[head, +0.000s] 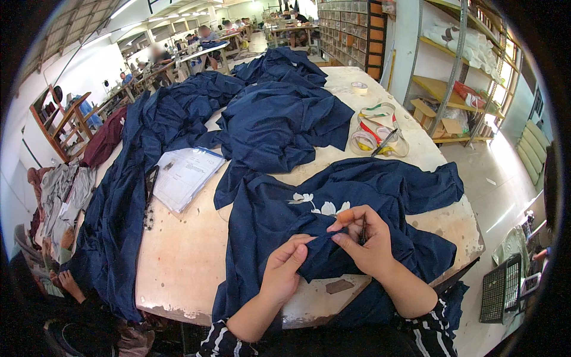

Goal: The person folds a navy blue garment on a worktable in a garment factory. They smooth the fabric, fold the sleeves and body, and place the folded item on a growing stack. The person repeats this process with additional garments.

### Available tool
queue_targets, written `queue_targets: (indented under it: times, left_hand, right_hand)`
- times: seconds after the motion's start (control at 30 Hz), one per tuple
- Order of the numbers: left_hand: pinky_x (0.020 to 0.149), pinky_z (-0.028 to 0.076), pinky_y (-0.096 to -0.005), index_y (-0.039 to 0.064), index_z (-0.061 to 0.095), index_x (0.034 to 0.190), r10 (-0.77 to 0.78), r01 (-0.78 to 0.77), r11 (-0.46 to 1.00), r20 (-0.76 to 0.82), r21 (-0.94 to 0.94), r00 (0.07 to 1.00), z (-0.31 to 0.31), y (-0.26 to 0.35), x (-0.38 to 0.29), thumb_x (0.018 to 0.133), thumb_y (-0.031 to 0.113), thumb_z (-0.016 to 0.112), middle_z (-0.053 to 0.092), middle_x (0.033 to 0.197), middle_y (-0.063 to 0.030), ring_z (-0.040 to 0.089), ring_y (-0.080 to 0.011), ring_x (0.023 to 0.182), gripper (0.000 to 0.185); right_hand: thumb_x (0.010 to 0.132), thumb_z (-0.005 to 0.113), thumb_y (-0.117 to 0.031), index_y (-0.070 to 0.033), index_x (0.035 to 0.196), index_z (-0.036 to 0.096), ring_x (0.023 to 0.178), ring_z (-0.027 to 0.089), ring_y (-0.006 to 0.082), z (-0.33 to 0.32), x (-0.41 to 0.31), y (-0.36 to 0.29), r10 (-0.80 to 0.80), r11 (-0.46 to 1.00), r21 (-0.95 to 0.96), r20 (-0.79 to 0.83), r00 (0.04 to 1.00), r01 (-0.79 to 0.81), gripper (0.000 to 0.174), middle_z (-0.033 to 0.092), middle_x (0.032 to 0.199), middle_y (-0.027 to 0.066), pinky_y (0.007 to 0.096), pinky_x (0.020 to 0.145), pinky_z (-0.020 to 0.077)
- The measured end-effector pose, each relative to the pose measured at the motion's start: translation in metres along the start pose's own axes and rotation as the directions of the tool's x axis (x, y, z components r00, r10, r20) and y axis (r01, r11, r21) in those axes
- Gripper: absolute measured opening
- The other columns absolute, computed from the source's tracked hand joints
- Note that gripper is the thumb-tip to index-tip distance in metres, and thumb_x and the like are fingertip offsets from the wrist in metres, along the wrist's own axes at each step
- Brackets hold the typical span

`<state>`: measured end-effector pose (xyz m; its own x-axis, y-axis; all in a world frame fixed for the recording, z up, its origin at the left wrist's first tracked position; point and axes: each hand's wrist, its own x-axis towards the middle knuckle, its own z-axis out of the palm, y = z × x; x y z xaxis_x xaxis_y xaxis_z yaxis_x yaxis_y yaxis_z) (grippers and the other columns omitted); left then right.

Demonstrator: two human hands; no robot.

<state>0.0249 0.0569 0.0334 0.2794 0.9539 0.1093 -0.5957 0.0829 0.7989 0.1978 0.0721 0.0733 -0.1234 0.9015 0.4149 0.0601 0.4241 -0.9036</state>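
Observation:
A navy blue garment (267, 209) with white flower decorations (328, 208) is spread over the near part of the table. My left hand (287, 263) pinches a fold of its cloth between thumb and fingers. Just to the right, my right hand (368, 236) grips the same cloth at its fingertips, close to the left fingers. An orange-brown covering wraps one right fingertip. A dark, thin object shows partly within the right hand; what it is cannot be told. The flowers lie just beyond my hands.
The worn table (178, 276) bears more navy cloth (281, 120), papers in a plastic sleeve (185, 176), measuring tapes (395, 118), a pen (384, 143) and a tape roll (359, 88). A co-worker's hand (69, 284) touches cloth at the left. A basket (500, 290) stands right.

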Motion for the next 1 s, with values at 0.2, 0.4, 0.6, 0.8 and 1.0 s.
queue_targets:
  times: [0.2,0.4,0.6,0.8,1.0]
  left_hand:
    - [0.09,0.036,-0.0238,-0.002,0.059,0.108,0.036,-0.02,0.985,-0.091,0.172,0.995,-0.005,-0.004,0.001,0.093,0.014,0.048,0.058,0.106,-0.0036,0.051,-0.0118,0.099,0.024]
    - [0.089,0.037,-0.0221,0.001,0.056,0.112,0.014,-0.005,0.998,-0.143,0.06,0.99,0.003,0.005,0.004,0.091,0.008,0.051,0.059,0.102,-0.0036,0.053,-0.0098,0.095,0.023]
    - [0.087,0.037,-0.0201,0.002,0.054,0.114,0.055,-0.047,0.997,-0.137,0.059,0.989,0.001,0.001,0.008,0.085,0.0,0.056,0.057,0.1,-0.0024,0.051,-0.0083,0.094,0.029]
    - [0.087,0.037,-0.0206,0.001,0.053,0.114,0.065,-0.058,0.997,-0.136,0.053,0.989,-0.003,0.004,0.005,0.085,0.001,0.056,0.058,0.099,-0.0029,0.052,-0.0093,0.095,0.029]
    - [0.086,0.04,-0.0218,0.001,0.054,0.111,0.086,-0.081,0.992,-0.043,0.102,0.995,0.003,-0.004,0.009,0.084,-0.001,0.057,0.058,0.1,-0.0044,0.054,-0.0098,0.096,0.028]
  right_hand:
    - [0.076,0.068,-0.007,-0.002,0.107,0.05,0.068,0.047,0.0088,-0.025,0.021,0.001,0.055,0.954,-0.296,-0.001,0.998,-0.053,0.036,0.055,0.083,0.0017,0.0224,0.065,0.0406]
    - [0.073,0.048,-0.01,-0.001,0.126,0.038,0.047,0.04,0.0113,-0.153,0.095,0.048,0.349,0.93,0.056,-0.442,0.826,-0.363,0.055,0.047,0.071,0.0042,0.0259,0.043,0.0354]
    - [0.073,0.057,-0.01,-0.007,0.142,0.008,0.082,0.05,0.0242,-0.239,0.123,0.155,0.515,0.857,0.369,-0.572,0.639,-0.36,0.085,0.046,0.102,0.0152,0.0389,0.069,0.0464]
    - [0.071,0.062,-0.012,-0.004,0.142,0.012,0.111,0.044,0.0295,-0.208,0.148,0.161,0.307,0.934,0.112,-0.734,0.605,-0.339,0.087,0.039,0.126,0.0242,0.0429,0.091,0.0401]
    - [0.083,0.055,-0.026,0.0,0.122,0.047,0.076,0.061,0.0213,-0.179,0.135,0.117,0.026,0.926,-0.307,-0.534,0.845,-0.222,0.048,0.062,0.095,0.0161,0.0287,0.064,0.0503]
